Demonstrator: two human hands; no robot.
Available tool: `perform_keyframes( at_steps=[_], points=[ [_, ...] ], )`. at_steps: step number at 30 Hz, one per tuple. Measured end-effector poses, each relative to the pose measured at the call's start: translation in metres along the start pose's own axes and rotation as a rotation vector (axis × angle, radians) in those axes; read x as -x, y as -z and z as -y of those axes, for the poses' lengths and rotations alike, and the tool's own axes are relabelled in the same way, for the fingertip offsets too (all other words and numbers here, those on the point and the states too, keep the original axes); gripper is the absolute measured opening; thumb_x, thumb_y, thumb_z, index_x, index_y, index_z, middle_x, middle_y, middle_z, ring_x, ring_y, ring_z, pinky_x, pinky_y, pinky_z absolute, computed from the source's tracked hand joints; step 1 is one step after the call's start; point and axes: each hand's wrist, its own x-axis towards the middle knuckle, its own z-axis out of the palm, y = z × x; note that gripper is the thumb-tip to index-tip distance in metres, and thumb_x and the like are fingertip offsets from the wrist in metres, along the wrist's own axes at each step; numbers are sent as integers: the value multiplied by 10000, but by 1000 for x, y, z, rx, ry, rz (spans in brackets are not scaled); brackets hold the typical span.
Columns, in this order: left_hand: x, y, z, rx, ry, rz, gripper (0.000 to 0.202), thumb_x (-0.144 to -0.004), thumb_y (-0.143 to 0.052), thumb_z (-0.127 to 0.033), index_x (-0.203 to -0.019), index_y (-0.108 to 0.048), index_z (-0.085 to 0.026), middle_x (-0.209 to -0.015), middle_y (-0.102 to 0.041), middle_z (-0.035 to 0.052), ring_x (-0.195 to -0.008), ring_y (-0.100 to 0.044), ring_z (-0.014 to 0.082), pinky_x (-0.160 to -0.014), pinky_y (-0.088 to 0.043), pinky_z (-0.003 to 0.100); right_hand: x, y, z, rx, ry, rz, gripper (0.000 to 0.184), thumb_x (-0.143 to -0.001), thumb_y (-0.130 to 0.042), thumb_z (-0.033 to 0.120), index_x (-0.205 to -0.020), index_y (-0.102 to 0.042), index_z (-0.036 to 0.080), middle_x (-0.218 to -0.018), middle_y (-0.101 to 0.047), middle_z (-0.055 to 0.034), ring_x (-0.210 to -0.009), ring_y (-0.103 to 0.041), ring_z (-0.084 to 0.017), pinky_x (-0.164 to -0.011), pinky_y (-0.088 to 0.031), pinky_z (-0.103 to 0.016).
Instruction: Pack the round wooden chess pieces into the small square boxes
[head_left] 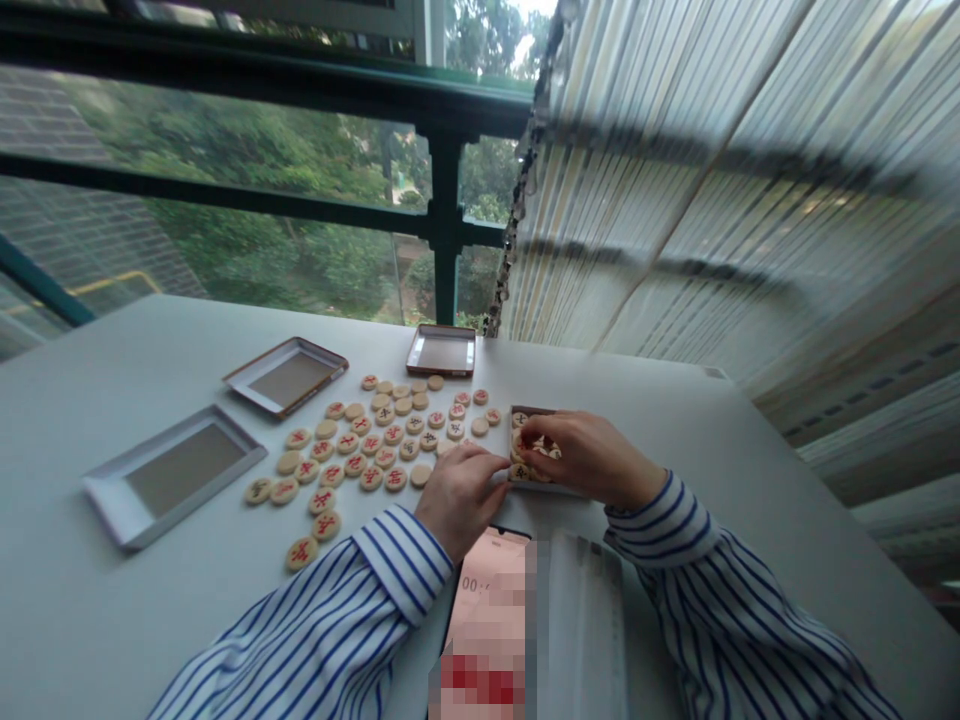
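Note:
Round wooden Chinese chess pieces (371,446), with red or black characters or blank faces up, lie scattered in the middle of the table. At their right stands a small open box (551,487) with several pieces inside. My right hand (592,455) reaches over this box, its fingers pinched on a Chinese chess piece, mostly hidden by the fingertips. Close to the box's left side is my left hand (465,495), its index finger and thumb extended and slightly apart. I see nothing held in it; its other fingers are partly hidden.
On the white table (67,390), a large shallow tray (176,475) and a brown-edged lid (289,378) lie at the left. Another small lid (442,352) sits near the back edge. A phone (491,600) and a translucent plastic case (586,620) lie between my forearms.

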Motion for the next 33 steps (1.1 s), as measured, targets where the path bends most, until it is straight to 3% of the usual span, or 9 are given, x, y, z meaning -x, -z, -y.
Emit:
perform_keyframes(
  at_steps=[17,33],
  points=[
    [-1,-4,0,-30,38,28,156,-759,-565,-187,-894,-641,-172,-795,-629,61,-820,-570,190,-776,-455,346,-3,-4,2,38,59,74,226,-819,-483,353,-848,-642,195,-852,-649,-57,-795,-575,-161,-704,-370,-246],
    [-1,-2,-1,-34,10,15,154,-764,-557,-173,-895,-638,-177,-794,-640,54,-809,-573,182,-777,-455,346,-2,-9,0,49,80,116,221,-816,-491,343,-794,-653,194,-785,-631,-48,-729,-550,-138,-642,-333,-237]
  ],
)
